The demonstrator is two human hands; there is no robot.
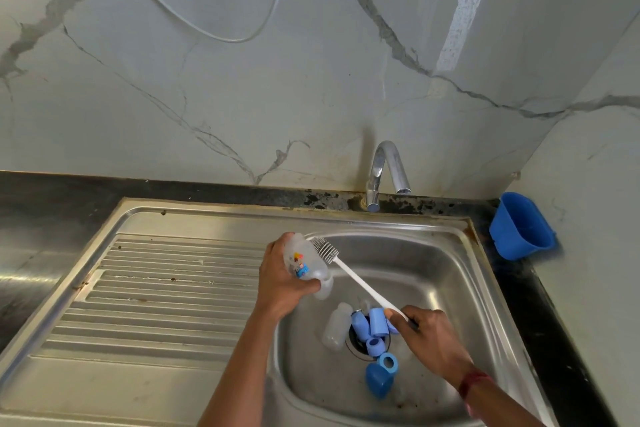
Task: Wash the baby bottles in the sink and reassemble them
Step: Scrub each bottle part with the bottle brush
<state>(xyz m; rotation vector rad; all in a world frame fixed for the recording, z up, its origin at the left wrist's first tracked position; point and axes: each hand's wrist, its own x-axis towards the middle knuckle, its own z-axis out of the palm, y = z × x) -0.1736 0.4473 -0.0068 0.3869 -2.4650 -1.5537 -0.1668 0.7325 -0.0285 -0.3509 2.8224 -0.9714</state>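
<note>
Lying blurred beside the drain, a second clear bottle is hard to make out. Above the drain, the left hand curls its fingers round a printed bottle; the right hand pinches a white brush, bristles touching it. Blue caps crowd the drain.

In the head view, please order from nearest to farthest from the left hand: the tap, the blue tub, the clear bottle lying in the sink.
1. Clear bottle, in the sink, below and right of the left hand.
2. Tap, at the back.
3. Blue tub, far right.
</note>
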